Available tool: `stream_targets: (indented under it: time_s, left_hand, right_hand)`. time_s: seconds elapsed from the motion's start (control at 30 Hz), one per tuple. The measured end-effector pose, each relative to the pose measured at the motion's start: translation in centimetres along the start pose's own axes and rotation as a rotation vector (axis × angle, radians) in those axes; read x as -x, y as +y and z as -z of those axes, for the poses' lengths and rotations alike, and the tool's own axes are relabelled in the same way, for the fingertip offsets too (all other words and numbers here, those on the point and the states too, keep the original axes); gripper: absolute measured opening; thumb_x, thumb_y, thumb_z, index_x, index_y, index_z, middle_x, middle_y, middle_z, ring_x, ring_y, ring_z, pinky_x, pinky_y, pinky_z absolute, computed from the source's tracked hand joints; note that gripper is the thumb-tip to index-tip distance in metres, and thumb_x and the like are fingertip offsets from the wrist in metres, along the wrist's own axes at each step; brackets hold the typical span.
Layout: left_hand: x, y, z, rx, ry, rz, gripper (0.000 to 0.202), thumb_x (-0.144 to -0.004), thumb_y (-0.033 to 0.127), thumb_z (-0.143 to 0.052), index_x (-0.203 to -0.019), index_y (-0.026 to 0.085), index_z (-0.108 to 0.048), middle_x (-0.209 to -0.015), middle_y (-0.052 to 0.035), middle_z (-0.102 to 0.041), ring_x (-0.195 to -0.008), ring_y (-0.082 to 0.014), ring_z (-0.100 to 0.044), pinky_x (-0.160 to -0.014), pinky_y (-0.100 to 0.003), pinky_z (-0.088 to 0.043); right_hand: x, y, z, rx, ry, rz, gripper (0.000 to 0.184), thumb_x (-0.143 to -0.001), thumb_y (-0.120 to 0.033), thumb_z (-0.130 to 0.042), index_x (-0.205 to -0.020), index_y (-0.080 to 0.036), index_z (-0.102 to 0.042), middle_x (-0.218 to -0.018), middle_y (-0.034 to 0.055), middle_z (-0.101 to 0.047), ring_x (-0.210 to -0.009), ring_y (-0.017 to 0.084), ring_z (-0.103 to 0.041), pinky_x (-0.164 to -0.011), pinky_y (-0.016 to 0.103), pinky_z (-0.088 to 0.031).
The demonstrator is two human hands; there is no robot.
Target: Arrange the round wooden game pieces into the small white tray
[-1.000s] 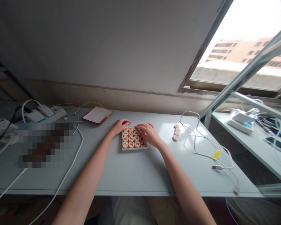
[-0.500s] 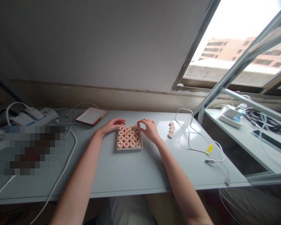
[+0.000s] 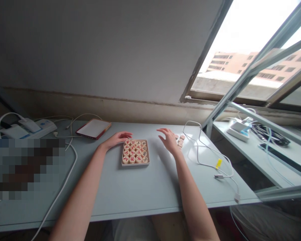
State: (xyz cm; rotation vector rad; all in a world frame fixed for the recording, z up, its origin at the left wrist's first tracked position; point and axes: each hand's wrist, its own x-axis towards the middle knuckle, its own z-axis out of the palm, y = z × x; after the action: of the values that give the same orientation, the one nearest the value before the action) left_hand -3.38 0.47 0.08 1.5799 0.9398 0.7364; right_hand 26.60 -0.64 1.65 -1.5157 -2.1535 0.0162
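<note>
A shallow white box [image 3: 135,164] lies in the middle of the desk, filled with rows of round wooden Chinese chess pieces [image 3: 132,153]. Most carry red characters; those in the right-hand column look black. My left hand [image 3: 117,139] rests at the box's far left corner, fingers stretched along its edge, with nothing in them. Over the desk to the right of the box is my right hand [image 3: 169,139], fingers apart and holding nothing. Just beyond it lie several loose chess pieces [image 3: 181,140], partly hidden by that hand.
A box lid [image 3: 94,129] with red sides lies upside down at the back left. White cables [image 3: 199,160] loop over the desk's right side. Power strips [image 3: 43,127] stand at the far left and on the right shelf. A phone [image 3: 283,159] lies on that shelf.
My right hand has left the box's far right corner and moved right, toward the loose pieces. My left hand stays by the far left corner. The whole view has shifted slightly.
</note>
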Motion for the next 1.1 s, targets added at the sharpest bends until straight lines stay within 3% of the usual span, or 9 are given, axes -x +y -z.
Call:
stream_targets:
  time_s: [0.07, 0.13, 0.3, 0.43, 0.57, 0.67, 0.8, 0.97, 1.1]
  left_hand:
    - [-0.1, -0.2, 0.0, -0.007, 0.006, -0.001, 0.045, -0.069, 0.037, -0.060, -0.109, 0.016, -0.056, -0.110, -0.0107, -0.058, -0.102, -0.0211, -0.052, -0.088, -0.034, -0.040]
    - [-0.3, -0.4, 0.0, -0.018, 0.015, -0.011, 0.045, -0.069, 0.037, -0.060, -0.108, 0.015, -0.056, -0.109, -0.0109, -0.059, -0.102, -0.0215, -0.052, -0.089, -0.035, -0.039]
    - [-0.5, -0.6, 0.0, -0.041, 0.019, -0.017, 0.042, -0.071, 0.036, -0.057, -0.107, 0.016, -0.057, -0.108, -0.0101, -0.059, -0.102, -0.0214, -0.052, -0.090, -0.035, -0.038]
    - [-0.4, -0.5, -0.1, -0.039, 0.022, -0.004, 0.042, -0.071, 0.037, -0.057, -0.107, 0.016, -0.057, -0.109, -0.0105, -0.059, -0.102, -0.0217, -0.052, -0.088, -0.034, -0.039]
    - [-0.3, -0.4, -0.2, -0.041, 0.039, 0.030, 0.041, -0.071, 0.038, -0.056, -0.106, 0.016, -0.057, -0.110, -0.0105, -0.058, -0.101, -0.0222, -0.052, -0.086, -0.035, -0.041]
    - [-0.3, -0.4, -0.2, -0.054, 0.043, 0.027, 0.040, -0.071, 0.038, -0.055, -0.105, 0.016, -0.058, -0.109, -0.0098, -0.059, -0.101, -0.0222, -0.052, -0.086, -0.034, -0.041]
    - [-0.4, -0.5, -0.3, -0.054, 0.052, 0.019, 0.040, -0.071, 0.037, -0.055, -0.104, 0.016, -0.058, -0.106, -0.0093, -0.059, -0.099, -0.0217, -0.053, -0.085, -0.033, -0.041]
    - [-0.5, -0.6, -0.3, -0.061, 0.065, 0.007, 0.039, -0.071, 0.037, -0.055, -0.104, 0.016, -0.059, -0.105, -0.0093, -0.060, -0.098, -0.0220, -0.053, -0.085, -0.034, -0.041]
    - [-0.5, -0.5, -0.4, -0.081, 0.070, 0.014, 0.040, -0.072, 0.038, -0.054, -0.104, 0.015, -0.058, -0.105, -0.0090, -0.060, -0.098, -0.0223, -0.053, -0.085, -0.034, -0.041]
  right_hand:
    - [0.0, -2.7, -0.4, -0.151, -0.163, 0.215, 0.031, -0.082, -0.025, -0.049, -0.113, -0.028, -0.053, -0.109, 0.0022, -0.055, -0.098, 0.017, -0.047, -0.081, 0.030, -0.034]
    - [0.2, -4.9, -1.1, -0.192, -0.266, 0.343, 0.030, -0.081, -0.024, -0.052, -0.110, -0.031, -0.055, -0.108, 0.0005, -0.056, -0.096, 0.016, -0.049, -0.081, 0.029, -0.034]
    - [0.7, -6.9, -2.0, -0.131, -0.273, 0.356, 0.025, -0.079, -0.019, -0.055, -0.102, -0.028, -0.059, -0.103, 0.0015, -0.058, -0.092, 0.015, -0.050, -0.078, 0.028, -0.032]
    - [0.3, -5.3, -1.0, -0.096, -0.168, 0.262, 0.020, -0.078, -0.032, -0.057, -0.096, -0.025, -0.058, -0.098, 0.0019, -0.058, -0.091, 0.016, -0.048, -0.077, 0.029, -0.031]
    - [0.2, -1.9, 0.5, 0.105, -0.036, 0.006, 0.018, -0.080, -0.036, -0.052, -0.088, -0.023, -0.059, -0.096, 0.0044, -0.056, -0.091, 0.020, -0.045, -0.074, 0.031, -0.029]
    - [0.6, 1.4, 1.2, 0.274, -0.014, -0.202, 0.017, -0.080, -0.031, -0.048, -0.083, -0.021, -0.061, -0.095, 0.0067, -0.055, -0.091, 0.022, -0.043, -0.074, 0.035, -0.027]
    - [1.4, 4.5, 1.8, 0.347, -0.063, -0.369, 0.021, -0.079, -0.028, -0.044, -0.088, -0.023, -0.063, -0.099, 0.0072, -0.055, -0.094, 0.024, -0.043, -0.074, 0.038, -0.028]
    - [1.7, 5.5, 1.8, 0.356, -0.006, -0.400, 0.031, -0.077, -0.025, -0.044, -0.104, -0.027, -0.058, -0.117, 0.0050, -0.050, -0.103, 0.024, -0.040, -0.079, 0.040, -0.028]
    - [1.7, 5.7, 1.3, 0.374, -0.050, -0.396, 0.030, -0.080, -0.022, -0.039, -0.099, -0.026, -0.062, -0.114, 0.0050, -0.055, -0.101, 0.023, -0.044, -0.086, 0.045, -0.023]
